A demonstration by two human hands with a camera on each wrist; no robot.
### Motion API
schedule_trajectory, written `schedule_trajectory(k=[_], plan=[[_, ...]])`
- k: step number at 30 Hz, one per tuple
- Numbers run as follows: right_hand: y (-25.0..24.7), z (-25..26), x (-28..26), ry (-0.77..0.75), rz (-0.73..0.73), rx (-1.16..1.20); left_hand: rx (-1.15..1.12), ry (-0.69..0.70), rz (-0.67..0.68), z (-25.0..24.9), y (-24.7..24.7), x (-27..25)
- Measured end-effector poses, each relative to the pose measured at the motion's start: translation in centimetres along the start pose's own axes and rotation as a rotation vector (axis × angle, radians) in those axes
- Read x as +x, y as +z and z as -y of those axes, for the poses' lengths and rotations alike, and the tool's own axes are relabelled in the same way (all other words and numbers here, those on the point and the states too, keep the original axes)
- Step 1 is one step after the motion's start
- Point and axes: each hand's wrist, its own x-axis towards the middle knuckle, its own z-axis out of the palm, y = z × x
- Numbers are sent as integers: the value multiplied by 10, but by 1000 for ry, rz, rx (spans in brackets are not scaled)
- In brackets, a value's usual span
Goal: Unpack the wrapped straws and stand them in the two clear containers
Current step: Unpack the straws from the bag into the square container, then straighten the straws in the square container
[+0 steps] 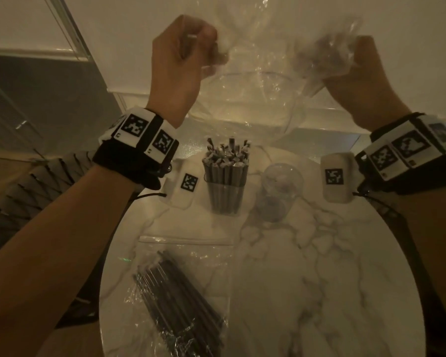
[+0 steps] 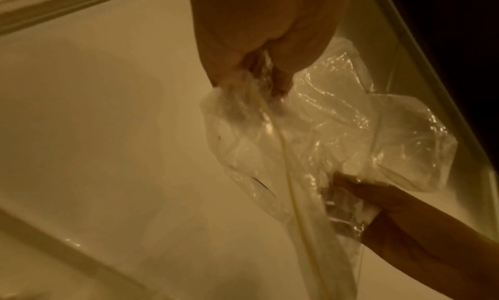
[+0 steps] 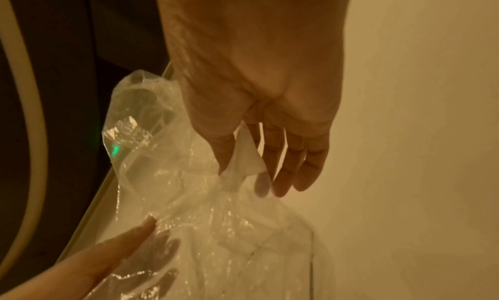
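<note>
Straws in paper wraps are stood in one clear container near the surface's middle.

An empty clear bag is held raised at 12 o'clock, gripped by the left hand at one side and crumpled in the right hand at the other. A second clear container, at 3 o'clock of the first, is seen without straws. A bag of dark straws is laid flat at 7 o'clock.
</note>
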Motion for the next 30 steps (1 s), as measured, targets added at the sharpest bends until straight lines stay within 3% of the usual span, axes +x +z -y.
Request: schedule_trajectory(k=[5,9,12,15,18,22,25,28,30], plan=[[-12,23,-51,-165,-114,212,41,87,-1,-25,3,-30],[-3,-33,-124,146,-106,230,223,-145,-16,8,0,-100],[21,-88,-189,451,55,10,343,-420,123,49,1,-181],[40,-131,-244,627,216,-42,348,-665,245,75,7,-246],[51,-161,-281,728,396,-89,480,-774,432,91,9,-285],[35,-175,-287,982,690,-209,540,-854,734,94,-3,-299],[-1,-162,-264,963,805,-424,505,-903,601,95,-30,-278],[-21,-130,-226,757,663,-552,464,-899,397,98,-51,-235],[-12,-112,-198,602,554,-462,473,-835,314,102,-52,-202]])
